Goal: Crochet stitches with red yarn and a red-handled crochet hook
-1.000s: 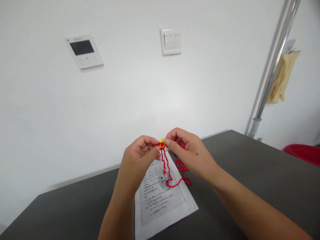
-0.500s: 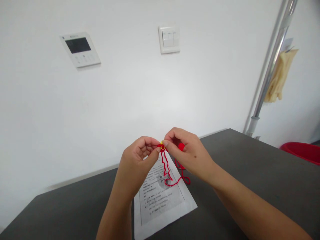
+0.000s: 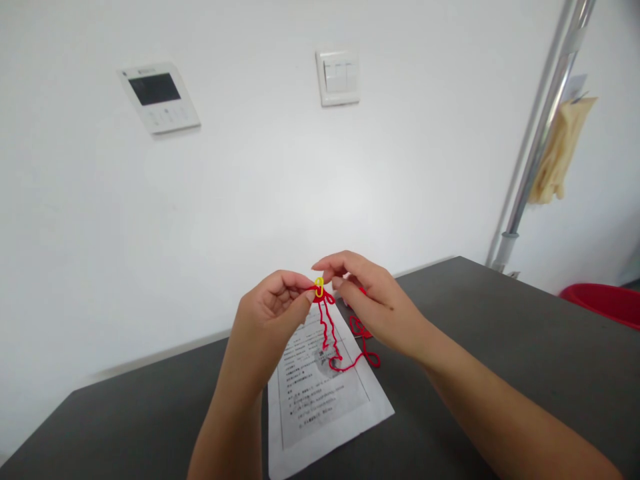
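My left hand (image 3: pixel 270 313) pinches a small yellow ring (image 3: pixel 319 287) with red string (image 3: pixel 333 333) knotted to it, held above the table. The string hangs down in wavy strands and loops onto a printed paper sheet (image 3: pixel 325 400). My right hand (image 3: pixel 373 303) is just right of the ring, thumb and forefinger slightly apart at its top. Whether they grip the string is unclear. A bit of red shows behind my right fingers.
The dark grey table (image 3: pixel 500 347) meets a white wall carrying a control panel (image 3: pixel 159 98) and a light switch (image 3: pixel 339 77). A metal pole (image 3: pixel 537 147) with a hanging beige bag (image 3: pixel 560 153) stands at the right. A red basin (image 3: pixel 605 303) sits at the far right edge.
The yellow ring has turned upright and shows more clearly. My right fingers have loosened from the tight pinch and shifted slightly right. My left hand keeps its hold.
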A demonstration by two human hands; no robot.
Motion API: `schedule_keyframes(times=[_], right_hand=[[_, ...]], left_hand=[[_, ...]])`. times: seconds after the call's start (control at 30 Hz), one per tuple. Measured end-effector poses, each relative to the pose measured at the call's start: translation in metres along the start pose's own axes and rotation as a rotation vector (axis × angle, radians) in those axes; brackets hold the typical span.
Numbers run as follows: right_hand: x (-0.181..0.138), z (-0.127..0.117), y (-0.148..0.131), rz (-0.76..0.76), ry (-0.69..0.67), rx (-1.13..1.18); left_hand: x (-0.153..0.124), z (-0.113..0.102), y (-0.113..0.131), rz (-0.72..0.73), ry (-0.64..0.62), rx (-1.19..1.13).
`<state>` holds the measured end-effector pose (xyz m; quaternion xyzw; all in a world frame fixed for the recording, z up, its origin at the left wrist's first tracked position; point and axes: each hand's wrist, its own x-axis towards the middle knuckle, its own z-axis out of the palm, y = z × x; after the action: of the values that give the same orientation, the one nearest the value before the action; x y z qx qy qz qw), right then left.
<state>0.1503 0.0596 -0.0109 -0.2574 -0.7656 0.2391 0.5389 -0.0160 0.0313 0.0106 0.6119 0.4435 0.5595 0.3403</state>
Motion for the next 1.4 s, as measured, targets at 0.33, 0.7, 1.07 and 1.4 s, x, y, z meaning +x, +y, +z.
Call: schedule_keyframes(times=[0.33,0.7,1.07,1.4], right_hand=[[0.001,0.000,-0.001,0.166,-0.138,0.157],[0.002,-0.001,-0.001,0.034,0.046,-0.056],[0.003,0.002,-0.002,0.249,0.003,0.077],[0.002,0.000,-0.004,0.390,-0.022,0.318]], left_hand=[[0.003,-0.002,-0.002,-0.079,0.024,-0.136],[0.003,-0.001,-0.002,-0.017,0.053,0.004],[-0.004,0.008,-0.003,0.109,0.070,0.197],[-0.003,0.011,-0.002,0.217,0.053,0.197]])
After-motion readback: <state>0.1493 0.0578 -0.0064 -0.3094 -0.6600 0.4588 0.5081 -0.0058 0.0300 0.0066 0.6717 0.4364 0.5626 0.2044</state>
